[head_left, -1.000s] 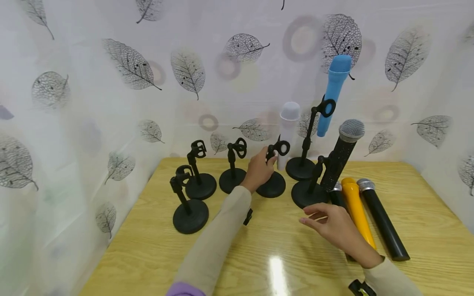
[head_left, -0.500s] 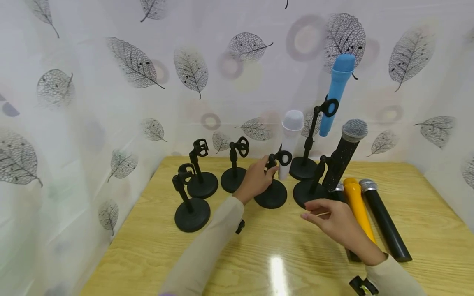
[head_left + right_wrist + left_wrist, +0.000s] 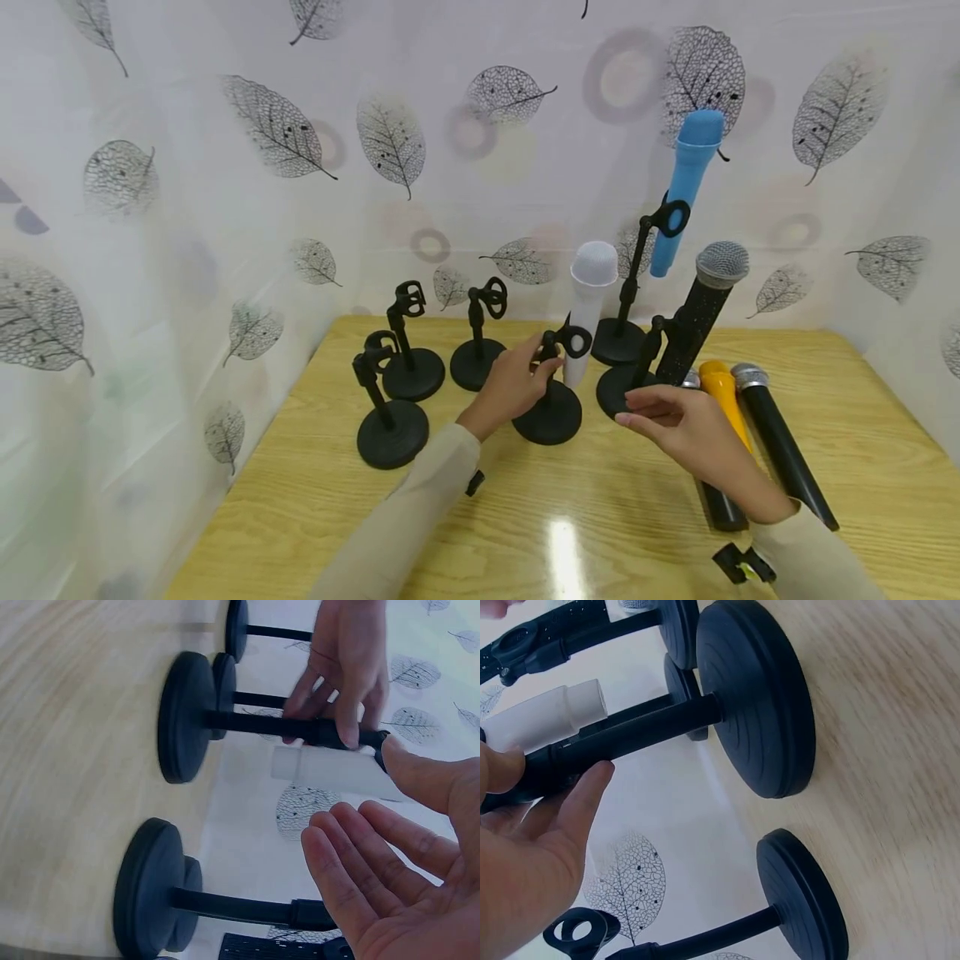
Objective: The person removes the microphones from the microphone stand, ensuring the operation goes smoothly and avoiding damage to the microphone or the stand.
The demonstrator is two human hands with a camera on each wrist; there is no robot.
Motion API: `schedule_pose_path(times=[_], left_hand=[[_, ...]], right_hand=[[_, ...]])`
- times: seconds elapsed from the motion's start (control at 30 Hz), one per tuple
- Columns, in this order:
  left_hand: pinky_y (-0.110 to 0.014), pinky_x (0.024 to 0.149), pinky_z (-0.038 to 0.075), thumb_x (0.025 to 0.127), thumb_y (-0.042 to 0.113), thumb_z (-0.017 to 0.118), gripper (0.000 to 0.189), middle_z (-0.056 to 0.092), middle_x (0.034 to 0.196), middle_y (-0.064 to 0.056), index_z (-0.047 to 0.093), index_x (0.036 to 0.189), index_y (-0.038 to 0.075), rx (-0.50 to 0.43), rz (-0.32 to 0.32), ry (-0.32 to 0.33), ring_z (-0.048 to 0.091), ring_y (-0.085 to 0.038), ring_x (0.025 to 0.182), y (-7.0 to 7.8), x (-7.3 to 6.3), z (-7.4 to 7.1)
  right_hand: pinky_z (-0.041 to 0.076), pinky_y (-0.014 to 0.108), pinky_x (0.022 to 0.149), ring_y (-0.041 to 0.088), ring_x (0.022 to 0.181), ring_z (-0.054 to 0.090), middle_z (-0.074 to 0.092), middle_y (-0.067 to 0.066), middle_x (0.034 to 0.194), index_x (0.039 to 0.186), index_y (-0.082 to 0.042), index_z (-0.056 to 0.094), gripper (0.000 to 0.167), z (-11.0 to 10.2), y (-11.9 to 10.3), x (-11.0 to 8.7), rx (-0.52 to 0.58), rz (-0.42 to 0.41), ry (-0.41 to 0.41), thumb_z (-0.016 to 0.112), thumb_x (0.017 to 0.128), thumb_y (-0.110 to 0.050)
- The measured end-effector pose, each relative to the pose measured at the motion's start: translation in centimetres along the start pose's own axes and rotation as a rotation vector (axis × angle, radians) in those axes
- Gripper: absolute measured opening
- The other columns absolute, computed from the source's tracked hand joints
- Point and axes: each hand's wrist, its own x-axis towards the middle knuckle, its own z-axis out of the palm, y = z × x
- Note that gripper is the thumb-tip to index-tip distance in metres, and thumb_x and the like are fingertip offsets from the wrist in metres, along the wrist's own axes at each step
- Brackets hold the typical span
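My left hand (image 3: pixel 510 387) grips the upper post of a black microphone stand (image 3: pixel 549 421), fingers and thumb curled round it. A white microphone (image 3: pixel 587 292) sits tilted in that stand's clip; its lower end shows beside the post in the left wrist view. In the right wrist view, my right hand (image 3: pixel 405 862) has loosely extended fingers near the white microphone and holds nothing. The head view shows this hand in front of another stand (image 3: pixel 618 392), whose clip carries a black microphone (image 3: pixel 693 325). Behind them, a taller stand (image 3: pixel 630 292) bears a blue microphone (image 3: pixel 686 183).
Several stands with bare clips are at the left, including a front one (image 3: pixel 392 435) and a back one (image 3: pixel 477 364). A yellow microphone (image 3: pixel 722 387) and black microphones (image 3: pixel 783 446) lie at the right on the wooden table (image 3: pixel 510 533). A leaf-print curtain (image 3: pixel 450 167) hangs behind.
My left hand has drawn the stand with the white microphone toward me, away from the back edge. My right hand has risen slightly in the head view, still holding nothing.
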Motion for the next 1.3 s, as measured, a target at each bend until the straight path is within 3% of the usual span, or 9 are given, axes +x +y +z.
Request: schedule_pose_path(times=[0.43,0.8,1.03,1.3], left_hand=[[-0.038,0.09,0.058,0.103,0.03,0.061,0.014,0.071,0.122,-0.007,0.062,0.106,0.016,-0.011,0.014,-0.013,0.069,-0.022,0.111,0.4,-2.4,0.0],[-0.034,0.09,0.057,0.104,0.024,0.061,0.01,0.072,0.121,-0.008,0.062,0.107,0.016,-0.03,0.039,-0.029,0.069,-0.019,0.11,0.6,-3.8,-0.4],[-0.03,0.088,0.057,0.104,0.023,0.061,0.011,0.072,0.12,-0.009,0.062,0.108,0.013,-0.044,0.057,-0.015,0.069,-0.019,0.11,0.6,-4.4,-0.4],[-0.024,0.085,0.057,0.103,0.026,0.062,0.017,0.071,0.121,-0.011,0.064,0.112,0.011,-0.078,0.058,-0.003,0.069,-0.017,0.109,0.7,-5.0,-0.7]], right_hand=[[0.057,0.018,0.075,0.025,0.094,0.073,0.072,0.016,0.113,0.118,-0.001,0.071,0.037,-1.2,-2.1,2.0,0.036,0.012,-0.011,0.078,0.092,-0.027],[0.056,0.019,0.082,0.028,0.101,0.072,0.071,0.014,0.118,0.127,-0.003,0.067,0.042,-0.6,-4.6,4.2,0.121,-0.073,0.011,0.078,0.092,-0.025],[0.059,0.043,0.085,0.029,0.102,0.071,0.073,0.012,0.11,0.121,-0.003,0.069,0.037,0.3,-5.5,5.2,0.119,-0.111,0.032,0.079,0.091,-0.022],[0.058,0.05,0.085,0.031,0.097,0.073,0.075,0.013,0.101,0.112,0.0,0.073,0.027,0.8,-5.9,5.5,0.126,-0.164,0.072,0.08,0.09,-0.014]])
